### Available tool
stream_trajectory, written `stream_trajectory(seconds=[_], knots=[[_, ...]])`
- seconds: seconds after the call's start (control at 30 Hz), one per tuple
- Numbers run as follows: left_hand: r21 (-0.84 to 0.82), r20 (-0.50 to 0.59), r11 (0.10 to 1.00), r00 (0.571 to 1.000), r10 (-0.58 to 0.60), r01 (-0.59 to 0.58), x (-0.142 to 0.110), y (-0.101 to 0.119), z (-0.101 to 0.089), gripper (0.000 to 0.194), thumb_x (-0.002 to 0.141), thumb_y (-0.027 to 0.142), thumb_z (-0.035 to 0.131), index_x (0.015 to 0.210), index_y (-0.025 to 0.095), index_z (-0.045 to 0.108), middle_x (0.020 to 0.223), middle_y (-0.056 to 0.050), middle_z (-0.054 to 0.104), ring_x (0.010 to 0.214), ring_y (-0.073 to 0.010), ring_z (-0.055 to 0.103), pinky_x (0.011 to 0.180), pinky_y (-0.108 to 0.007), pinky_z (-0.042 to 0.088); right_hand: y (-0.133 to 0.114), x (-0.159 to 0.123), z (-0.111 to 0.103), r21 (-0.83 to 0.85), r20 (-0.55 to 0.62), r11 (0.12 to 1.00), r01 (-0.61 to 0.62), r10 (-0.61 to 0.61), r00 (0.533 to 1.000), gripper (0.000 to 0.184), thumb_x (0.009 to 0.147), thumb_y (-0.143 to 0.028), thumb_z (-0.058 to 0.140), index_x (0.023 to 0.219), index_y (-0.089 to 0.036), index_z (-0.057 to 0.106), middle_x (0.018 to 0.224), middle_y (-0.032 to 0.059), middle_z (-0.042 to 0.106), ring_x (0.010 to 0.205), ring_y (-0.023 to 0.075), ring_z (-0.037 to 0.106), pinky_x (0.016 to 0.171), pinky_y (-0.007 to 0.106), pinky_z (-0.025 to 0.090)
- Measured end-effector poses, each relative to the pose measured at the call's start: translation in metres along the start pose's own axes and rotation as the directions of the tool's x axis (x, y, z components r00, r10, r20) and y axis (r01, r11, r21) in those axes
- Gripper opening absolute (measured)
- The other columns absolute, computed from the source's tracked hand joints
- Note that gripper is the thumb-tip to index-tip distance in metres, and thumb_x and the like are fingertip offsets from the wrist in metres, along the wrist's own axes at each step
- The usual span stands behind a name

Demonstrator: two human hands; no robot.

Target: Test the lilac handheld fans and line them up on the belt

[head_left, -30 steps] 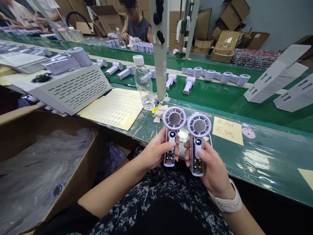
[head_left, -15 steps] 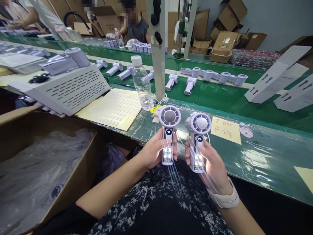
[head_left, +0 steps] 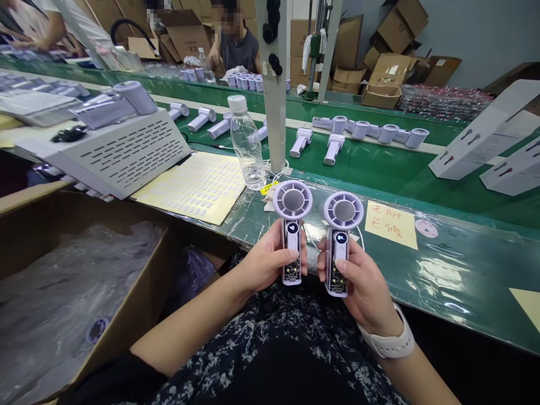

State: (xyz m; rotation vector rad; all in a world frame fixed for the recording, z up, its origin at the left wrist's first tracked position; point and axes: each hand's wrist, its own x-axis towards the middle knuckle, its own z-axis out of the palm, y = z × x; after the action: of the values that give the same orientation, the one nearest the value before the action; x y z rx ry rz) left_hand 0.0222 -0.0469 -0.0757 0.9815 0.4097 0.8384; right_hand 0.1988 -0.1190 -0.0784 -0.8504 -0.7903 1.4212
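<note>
Gripping fans [head_left: 292, 201], left hand [head_left: 268, 257] and right hand [head_left: 366, 281] each curled round one, carton [head_left: 120, 209] containing clear plastic [head_left: 80, 281]

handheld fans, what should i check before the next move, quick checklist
1. Left handheld fan gripped: ok, left hand wrapped around it.
2. Right handheld fan gripped: ok, right hand wrapped around it.
3. Display screens lit: ok, both show digits.
4. LED boards glowing: not ok, they look unlit.
5. Both fans blowing: cannot tell.
6. Plastic bottle capped: ok, white cap on.
</note>
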Motion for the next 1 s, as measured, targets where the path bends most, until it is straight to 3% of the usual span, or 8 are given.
stream_trajectory(seconds=[0.2, 0.53, 0.63, 0.73, 0.8, 0.9, 1.0], knots=[[-0.005, 0.043, 1.0, 0.999, -0.009, 0.009, -0.001, 0.0, 0.002, 0.041, 0.08, 0.03, 0.081, 0.11, 0.019, 0.055, 0.093, -0.001, 0.061, 0.069, -0.014, 0.064, 0.061, -0.028, 0.055, -0.002, -0.001, 0.002, 0.021, 0.018, 1.0, 0.002, -0.003, 1.0, 0.031, 0.083, -0.036, 0.081, 0.108, -0.02, 0.072, 0.086, 0.0029, 0.069, 0.07, 0.0159, 0.061, 0.064, 0.028, 0.053], [-0.042, 0.025, 0.998, 0.999, -0.04, 0.041, 0.0, 0.0, 0.006, 0.039, 0.079, 0.029, 0.081, 0.106, 0.018, 0.056, 0.093, -0.001, 0.06, 0.07, -0.0135, 0.064, 0.062, -0.028, 0.056, -0.001, -0.004, 0.004, 0.02, 0.015, 0.999, 0.027, -0.027, 1.0, 0.033, 0.083, -0.035, 0.083, 0.11, -0.021, 0.072, 0.099, 0.0037, 0.07, 0.071, 0.013, 0.064, 0.065, 0.025, 0.056], [-0.109, 0.028, 0.991, 0.997, -0.071, 0.074, 0.0, 0.0, 0.003, 0.036, 0.081, 0.035, 0.076, 0.106, 0.018, 0.055, 0.094, -0.002, 0.065, 0.072, -0.0174, 0.068, 0.065, -0.032, 0.059, 0.0, -0.003, 0.002, 0.018, -0.056, 0.998, 0.06, -0.059, 0.997, 0.033, 0.082, -0.034, 0.085, 0.109, -0.021, 0.072, 0.093, 0.0025, 0.072, 0.068, 0.0127, 0.065, 0.061, 0.023, 0.056], [-0.087, 0.02, 0.992, 0.996, -0.086, 0.088, 0.0, 0.002, 0.001, 0.04, 0.084, 0.033, 0.073, 0.115, 0.02, 0.052, 0.104, -0.005, 0.07, 0.082, -0.0236, 0.075, 0.073, -0.038, 0.062, 0.002, -0.001, -0.005, 0.089, -0.12, 0.994, 0.059, -0.048, 0.992, 0.028, 0.088, -0.045, 0.078, 0.1, -0.021, 0.074, 0.087, 0.0032, 0.075, 0.059, 0.0121, 0.064, 0.05, 0.021, 0.054], [-0.02, 0.032, 0.995, 0.995, -0.099, 0.1, -0.003, 0.005, 0.001, 0.046, 0.086, 0.031, 0.075, 0.122, 0.022, 0.048, 0.112, -0.008, 0.073, 0.088, -0.026, 0.078, 0.078, -0.04, 0.063, 0.002, -0.001, -0.009, 0.155, -0.148, 0.988, 0.024, -0.001, 0.989, 0.038, 0.09, -0.056, 0.073, 0.095, -0.019, 0.077, 0.088, 0.0062, 0.078, 0.062, 0.0143, 0.069, 0.057, 0.024, 0.06], [0.063, 0.108, 0.991, 0.986, -0.123, 0.117, -0.008, 0.013, 0.005, 0.049, 0.087, 0.035, 0.079, 0.121, 0.022, 0.046, 0.116, -0.011, 0.074, 0.094, -0.0291, 0.079, 0.08, -0.041, 0.063, -0.003, -0.005, -0.008, 0.211, -0.193, 0.977, 0.005, 0.036, 0.981, 0.041, 0.088, -0.057, 0.076, 0.1, -0.019, 0.082, 0.099, 0.0092, 0.083, 0.085, 0.0219, 0.079, 0.078, 0.031, 0.067], [0.122, 0.141, 0.986, 0.982, -0.127, 0.11, -0.015, 0.026, 0.013, 0.052, 0.086, 0.041, 0.08, 0.12, 0.024, 0.044, 0.114, -0.01, 0.075, 0.099, -0.029, 0.078, 0.079, -0.038, 0.062, -0.015, -0.013, 0.0, 0.23, -0.116, 0.973, 0.029, -0.003, 0.993, 0.03, 0.088, -0.048, 0.079, 0.103, -0.022, 0.083, 0.102, 0.0075, 0.084, 0.086, 0.0229, 0.081, 0.076, 0.031, 0.069]])
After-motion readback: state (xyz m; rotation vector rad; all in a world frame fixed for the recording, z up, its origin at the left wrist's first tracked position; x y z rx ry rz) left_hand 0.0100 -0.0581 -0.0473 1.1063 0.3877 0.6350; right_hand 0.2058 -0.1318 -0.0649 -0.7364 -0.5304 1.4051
